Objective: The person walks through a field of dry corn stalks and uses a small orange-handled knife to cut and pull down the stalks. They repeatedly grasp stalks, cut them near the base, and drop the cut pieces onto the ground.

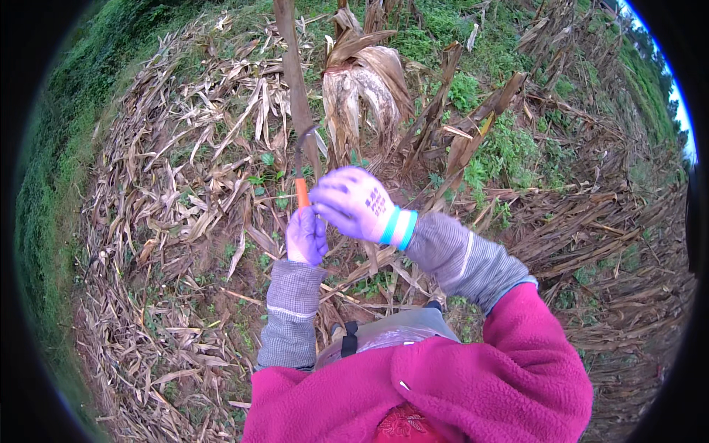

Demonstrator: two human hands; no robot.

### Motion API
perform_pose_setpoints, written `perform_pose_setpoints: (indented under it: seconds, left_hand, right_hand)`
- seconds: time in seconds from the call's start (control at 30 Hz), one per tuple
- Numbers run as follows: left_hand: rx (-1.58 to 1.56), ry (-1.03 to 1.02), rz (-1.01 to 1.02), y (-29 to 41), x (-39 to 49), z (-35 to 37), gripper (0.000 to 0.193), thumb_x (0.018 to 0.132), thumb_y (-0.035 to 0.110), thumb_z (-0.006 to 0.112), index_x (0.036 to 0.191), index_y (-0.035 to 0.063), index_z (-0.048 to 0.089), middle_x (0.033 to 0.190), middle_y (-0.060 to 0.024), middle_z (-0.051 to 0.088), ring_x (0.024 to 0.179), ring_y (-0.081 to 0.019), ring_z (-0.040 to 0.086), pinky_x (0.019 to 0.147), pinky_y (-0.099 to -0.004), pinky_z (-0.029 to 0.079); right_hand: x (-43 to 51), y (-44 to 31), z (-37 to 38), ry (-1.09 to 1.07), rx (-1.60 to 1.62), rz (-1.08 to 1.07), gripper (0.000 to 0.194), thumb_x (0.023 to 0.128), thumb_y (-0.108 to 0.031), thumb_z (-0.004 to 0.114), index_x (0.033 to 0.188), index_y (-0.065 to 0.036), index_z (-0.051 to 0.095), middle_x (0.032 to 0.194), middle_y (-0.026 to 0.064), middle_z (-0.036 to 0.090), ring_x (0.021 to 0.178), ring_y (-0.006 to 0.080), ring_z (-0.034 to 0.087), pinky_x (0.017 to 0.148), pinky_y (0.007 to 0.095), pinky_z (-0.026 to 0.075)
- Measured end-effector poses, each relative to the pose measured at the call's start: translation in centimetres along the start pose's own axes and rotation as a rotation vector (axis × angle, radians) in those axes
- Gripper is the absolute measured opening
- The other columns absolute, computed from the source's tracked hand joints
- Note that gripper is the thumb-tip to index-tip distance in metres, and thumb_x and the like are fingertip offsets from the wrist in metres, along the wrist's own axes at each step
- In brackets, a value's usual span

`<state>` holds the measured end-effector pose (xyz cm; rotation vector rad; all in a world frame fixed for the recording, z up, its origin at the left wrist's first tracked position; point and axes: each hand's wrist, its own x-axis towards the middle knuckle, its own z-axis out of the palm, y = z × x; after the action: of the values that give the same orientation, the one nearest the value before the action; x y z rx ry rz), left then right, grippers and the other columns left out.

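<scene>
Both my hands wear pale gloves with purple palms and fingers. My left hand [307,236] is closed around the lower part of the orange handle of a sickle [302,192]. Its narrow, dark curved blade points away from me and overlaps a tall dry stalk [296,72]. My right hand [357,205] is just right of the handle, slightly blurred, fingers bent toward the left hand's fingertips. Whether it touches the sickle or pinches anything is hidden. Beyond my hands hangs a drooping bundle of withered, whitish and brown leaves [365,91].
Dry leaves and husks [194,160] litter the ground at the left. Broken brown stalks [471,138] stand at the upper right among green weeds [501,152]. Flattened dry stalks [587,227] lie at the right. A green bank [55,138] runs along the far left.
</scene>
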<state>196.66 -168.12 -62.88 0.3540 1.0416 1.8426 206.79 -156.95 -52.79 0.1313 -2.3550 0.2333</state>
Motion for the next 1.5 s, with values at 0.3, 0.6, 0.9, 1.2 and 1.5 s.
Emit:
perform_pose_setpoints:
  seconds: [0.3, 0.6, 0.9, 1.2, 1.5]
  left_hand:
    - [0.11, -0.127, -0.124, -2.8, -3.3, 4.2, 0.026, 0.097, 0.035, 0.047, 0.105, 0.0105, 0.049, 0.062, 0.0028, 0.042, 0.039, -0.0056, 0.03, 0.033, -0.0222, 0.024]
    - [0.39, -0.08, 0.144, -4.7, -4.3, 5.3, 0.025, 0.097, 0.026, 0.05, 0.1, 0.0011, 0.053, 0.063, 0.0028, 0.046, 0.053, -0.0048, 0.042, 0.048, -0.021, 0.036]
    - [0.106, -0.178, -0.064, -2.2, -2.8, 9.5, 0.025, 0.098, 0.031, 0.046, 0.103, 0.0058, 0.048, 0.059, 0.0023, 0.042, 0.042, -0.0053, 0.036, 0.037, -0.0215, 0.03]
    - [0.425, -0.121, 0.141, -6.9, -11.9, 0.1, 0.03, 0.095, 0.033, 0.054, 0.1, 0.0038, 0.049, 0.059, 0.0056, 0.042, 0.047, -0.0045, 0.04, 0.042, -0.0193, 0.031]
    - [0.802, 0.021, 0.22, -1.4, -6.1, 0.2, 0.029, 0.097, 0.029, 0.049, 0.103, 0.0011, 0.051, 0.064, 0.0022, 0.047, 0.056, -0.006, 0.045, 0.052, -0.0225, 0.038]
  right_hand:
    - [11.1, 8.1, -11.9, -0.813, -1.169, -0.216, 0.046, 0.064, -0.04, 0.077, 0.099, -0.013, 0.063, 0.1, 0.0011, 0.058, 0.11, 0.0206, 0.049, 0.11, 0.0446, 0.023]
    - [7.7, 8.0, -13.4, -0.758, -1.198, -0.248, 0.014, 0.072, -0.027, 0.07, 0.08, -0.017, 0.065, 0.083, 0.0004, 0.058, 0.089, 0.0181, 0.055, 0.082, 0.0318, 0.042]
    - [7.3, 6.8, -12.0, -0.637, -1.164, -0.386, 0.007, 0.075, -0.023, 0.065, 0.073, -0.016, 0.064, 0.079, -0.0011, 0.058, 0.085, 0.0162, 0.057, 0.078, 0.0303, 0.042]
    - [-2.8, 16.4, -13.4, -0.821, -0.576, 0.505, 0.045, 0.081, -0.055, 0.06, 0.095, -0.012, 0.066, 0.076, 0.0103, 0.066, 0.073, 0.0303, 0.065, 0.066, 0.0418, 0.05]
    - [-29.2, 9.8, 8.3, -0.245, 0.65, 1.408, 0.044, 0.09, -0.042, 0.059, 0.101, 0.0, 0.063, 0.081, 0.0039, 0.062, 0.077, 0.0123, 0.053, 0.072, 0.0306, 0.046]
